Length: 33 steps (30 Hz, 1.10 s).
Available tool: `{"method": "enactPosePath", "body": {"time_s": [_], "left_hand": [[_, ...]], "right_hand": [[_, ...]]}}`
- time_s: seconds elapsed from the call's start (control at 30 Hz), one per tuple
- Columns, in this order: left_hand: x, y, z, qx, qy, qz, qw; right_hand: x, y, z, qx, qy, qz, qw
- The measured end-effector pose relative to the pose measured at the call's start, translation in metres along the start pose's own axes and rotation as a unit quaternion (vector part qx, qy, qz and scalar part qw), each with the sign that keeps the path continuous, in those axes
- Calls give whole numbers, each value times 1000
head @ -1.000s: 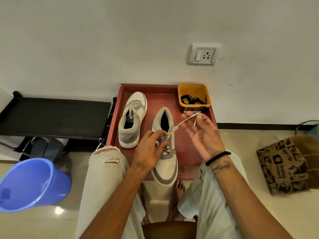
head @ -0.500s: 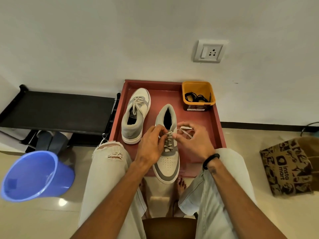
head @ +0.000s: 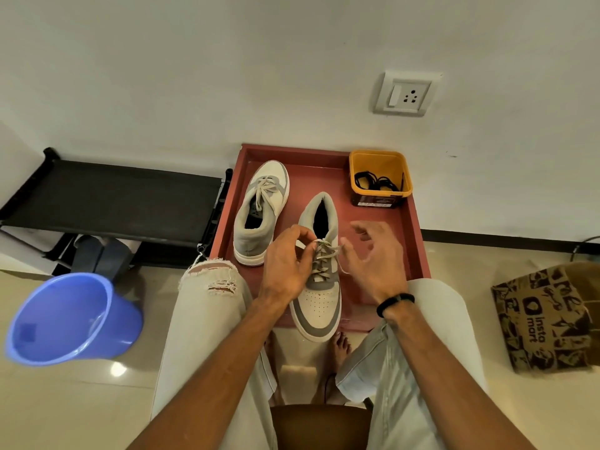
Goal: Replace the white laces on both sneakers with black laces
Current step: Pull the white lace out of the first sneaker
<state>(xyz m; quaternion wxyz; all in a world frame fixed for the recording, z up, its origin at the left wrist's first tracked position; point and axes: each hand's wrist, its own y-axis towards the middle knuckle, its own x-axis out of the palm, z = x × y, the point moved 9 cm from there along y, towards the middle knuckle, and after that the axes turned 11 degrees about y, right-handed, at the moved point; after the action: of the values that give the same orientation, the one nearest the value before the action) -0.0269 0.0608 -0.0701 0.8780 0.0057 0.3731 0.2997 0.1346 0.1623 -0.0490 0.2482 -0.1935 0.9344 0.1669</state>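
Note:
Two white and grey sneakers lie on a red tray [head: 419, 241]. The near sneaker [head: 319, 300] points its toe at me and carries a white lace [head: 323, 258]. My left hand [head: 287, 264] pinches that lace at the top eyelets on the left side. My right hand [head: 378, 254] hovers just right of the shoe with fingers spread and loosely curved, holding nothing; a loose lace strand hangs beside its thumb. The far sneaker [head: 259, 209], laced in white, lies untouched at the back left. Black laces [head: 373, 182] sit coiled in a yellow tub [head: 380, 160] at the tray's back right corner.
A blue bucket [head: 65, 319] stands on the floor to my left. A low black rack [head: 113, 196] runs along the wall beside the tray. A printed paper bag [head: 545, 319] sits at the right. My knees flank the tray's near edge.
My right hand pulled a lace end up and right, came back to the eyelets, and has now let go and spread its fingers. My left hand stays pinching at the top eyelets.

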Motion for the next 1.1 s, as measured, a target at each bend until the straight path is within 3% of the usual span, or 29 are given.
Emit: {"method": "enactPosePath", "body": {"time_s": [0.1, 0.17, 0.37, 0.53, 0.8, 1.0, 1.1], "left_hand": [[-4, -1, 10, 41, 42, 22, 998], [-6, -1, 13, 56, 56, 24, 997], [0, -1, 17, 32, 20, -16, 999], [6, 0, 18, 29, 12, -46, 998], [2, 6, -14, -108, -28, -26, 993], [4, 3, -4, -47, 23, -41, 998], [-4, 6, -5, -64, 8, -7, 998]], "right_hand": [[31, -1, -5, -31, -17, -127, 991], [37, 2, -6, -42, -17, -143, 989], [40, 4, -10, -58, -10, -134, 989], [38, 0, -8, -17, -11, -101, 995], [25, 0, 3, 62, -1, -43, 997], [17, 2, -1, 50, 62, -3, 997], [16, 2, 1, 50, 63, -6, 997]]}}
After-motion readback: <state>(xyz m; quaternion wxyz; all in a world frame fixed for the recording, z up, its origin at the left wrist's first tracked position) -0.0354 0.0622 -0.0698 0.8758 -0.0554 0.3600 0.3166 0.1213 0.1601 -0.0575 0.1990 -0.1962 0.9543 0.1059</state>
